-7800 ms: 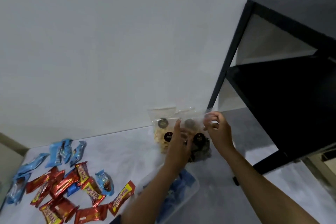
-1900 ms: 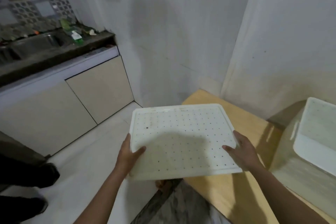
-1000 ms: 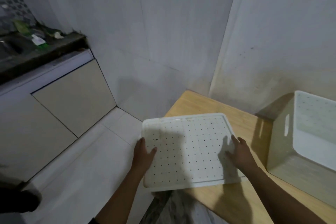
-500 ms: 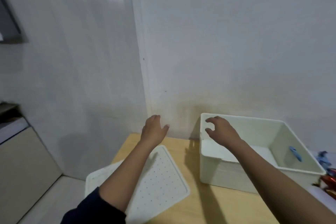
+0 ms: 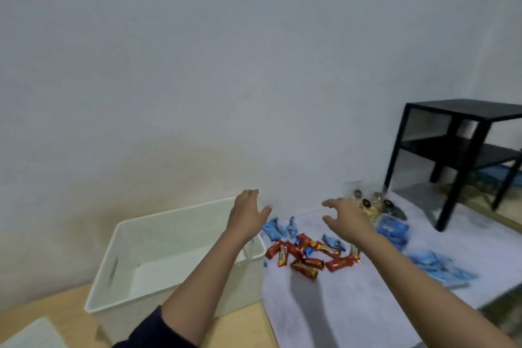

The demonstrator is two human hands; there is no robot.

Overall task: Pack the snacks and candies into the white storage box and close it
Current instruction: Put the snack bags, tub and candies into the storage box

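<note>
The white storage box [image 5: 135, 237] stands open on the wooden table, left of centre. Its perforated lid [image 5: 31, 333] lies at the bottom left corner. My left hand [image 5: 248, 217] hovers over the box's right end with relaxed fingers, holding nothing. My right hand [image 5: 346, 216] reaches forward over the pale cloth, fingers spread and slightly bent, empty. Below and between the hands lie several red candy bars [image 5: 308, 258] and blue wrappers [image 5: 278, 227]. Clear snack bags [image 5: 370, 205] sit by the wall beyond my right hand, and more blue packets [image 5: 435, 265] lie to the right.
A black metal shelf unit [image 5: 463, 155] stands at the right on the cloth-covered surface [image 5: 333, 305]. A white wall closes off the back. The wooden tabletop [image 5: 240, 325] shows in front of the box.
The view has swung right from the lid and box to the candies. Both hands have moved right, the left now over the box's right end, the right over the cloth.
</note>
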